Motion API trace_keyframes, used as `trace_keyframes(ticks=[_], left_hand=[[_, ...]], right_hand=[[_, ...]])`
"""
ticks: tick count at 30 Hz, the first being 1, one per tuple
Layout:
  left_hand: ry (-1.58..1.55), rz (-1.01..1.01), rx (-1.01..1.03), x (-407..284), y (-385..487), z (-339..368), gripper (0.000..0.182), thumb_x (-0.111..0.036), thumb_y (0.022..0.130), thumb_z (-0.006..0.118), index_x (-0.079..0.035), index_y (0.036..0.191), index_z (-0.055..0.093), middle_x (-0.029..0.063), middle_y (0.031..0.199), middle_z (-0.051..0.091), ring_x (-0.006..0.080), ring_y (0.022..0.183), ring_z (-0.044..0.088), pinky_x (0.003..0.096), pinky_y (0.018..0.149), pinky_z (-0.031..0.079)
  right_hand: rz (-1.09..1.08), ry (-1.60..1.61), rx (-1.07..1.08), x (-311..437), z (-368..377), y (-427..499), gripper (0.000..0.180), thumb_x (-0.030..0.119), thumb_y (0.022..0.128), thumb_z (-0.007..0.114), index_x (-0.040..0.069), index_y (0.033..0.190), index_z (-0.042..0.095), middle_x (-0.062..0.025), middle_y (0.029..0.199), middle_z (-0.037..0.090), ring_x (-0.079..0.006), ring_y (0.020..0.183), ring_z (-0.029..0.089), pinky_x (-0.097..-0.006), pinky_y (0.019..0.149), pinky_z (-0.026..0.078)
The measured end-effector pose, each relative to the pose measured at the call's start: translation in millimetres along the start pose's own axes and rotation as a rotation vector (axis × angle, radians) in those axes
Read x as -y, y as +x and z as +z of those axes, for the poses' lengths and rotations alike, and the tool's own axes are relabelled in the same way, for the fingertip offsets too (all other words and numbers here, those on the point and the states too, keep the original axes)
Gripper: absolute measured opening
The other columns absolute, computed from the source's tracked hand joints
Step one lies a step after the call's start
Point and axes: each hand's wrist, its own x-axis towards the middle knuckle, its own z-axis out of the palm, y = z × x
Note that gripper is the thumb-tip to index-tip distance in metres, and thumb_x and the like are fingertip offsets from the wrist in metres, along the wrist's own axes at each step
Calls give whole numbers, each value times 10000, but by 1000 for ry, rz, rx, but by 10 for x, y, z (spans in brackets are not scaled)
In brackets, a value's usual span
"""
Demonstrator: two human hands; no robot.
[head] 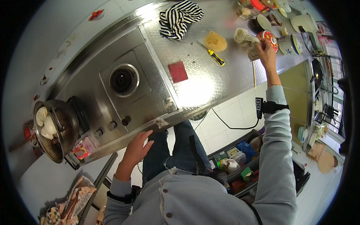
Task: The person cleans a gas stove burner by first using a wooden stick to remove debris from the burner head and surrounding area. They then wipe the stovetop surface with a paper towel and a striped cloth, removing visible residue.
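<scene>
My right hand (266,52) is at the right part of the steel counter, its fingers on a crumpled greyish cloth (246,39) beside a red patterned round lid (269,39). A thin stick (254,75) juts over the counter edge just below the cloth. My left hand (137,150) is near the front edge of the gas stove, fingers spread and holding nothing. Mid-counter lie a yellow and black screwdriver (216,57), a tan scouring pad (215,41) and a dark red square pad (178,72). A black and white striped cloth (180,18) is crumpled at the back.
The steel stove (132,107) has a round burner (124,80). At far left stands a metal pot (66,128) with pale food. Jars, bowls and a lidded white pot (289,46) crowd the counter's right end. An open drawer (239,174) with packages lies below.
</scene>
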Motion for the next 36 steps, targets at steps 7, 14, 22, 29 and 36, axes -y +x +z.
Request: trace_keyframes(ticks=[7, 14, 22, 29, 36], left_hand=[[-40, -80, -64, -16, -48, 65, 413, -231, 930, 604, -61, 1301, 542, 169, 1224, 593, 346, 1124, 570, 392, 945, 467], [-64, -107, -100, 191, -145, 186, 415, -242, 933, 598, -71, 1306, 541, 164, 1237, 586, 346, 1123, 568, 394, 943, 474], [-105, -155, -144, 358, -257, 138, 426, -239, 924, 612, -87, 1316, 541, 143, 1263, 582, 332, 1153, 563, 384, 966, 463], [-93, -218, -100, 487, -422, 119, 429, -245, 927, 609, -77, 1315, 537, 149, 1271, 582, 324, 1168, 565, 380, 979, 459], [-90, -169, -142, 514, -451, 155, 426, -244, 925, 610, -71, 1308, 542, 149, 1259, 590, 330, 1148, 573, 384, 969, 465]], right_hand=[[-79, 69, 176, 522, 639, -335, 329, 303, 965, 561, 30, 1107, 678, -196, 958, 663, -330, 955, 645, -369, 863, 486], [-50, 62, 303, 792, 922, -832, 280, 266, 966, 578, 21, 1046, 686, -167, 897, 650, -312, 846, 646, -361, 795, 497], [-196, -49, 153, 627, 1008, -580, 294, 121, 871, 654, 72, 1160, 637, -168, 1113, 612, -332, 1059, 589, -404, 929, 463], [-268, -154, 22, 591, 1061, -427, 366, 140, 845, 676, 70, 1199, 615, -199, 1169, 596, -367, 1110, 554, -416, 974, 439], [-221, -146, 69, 813, 1113, -445, 399, 155, 842, 685, 71, 1222, 598, -177, 1196, 596, -356, 1114, 562, -414, 980, 441]])
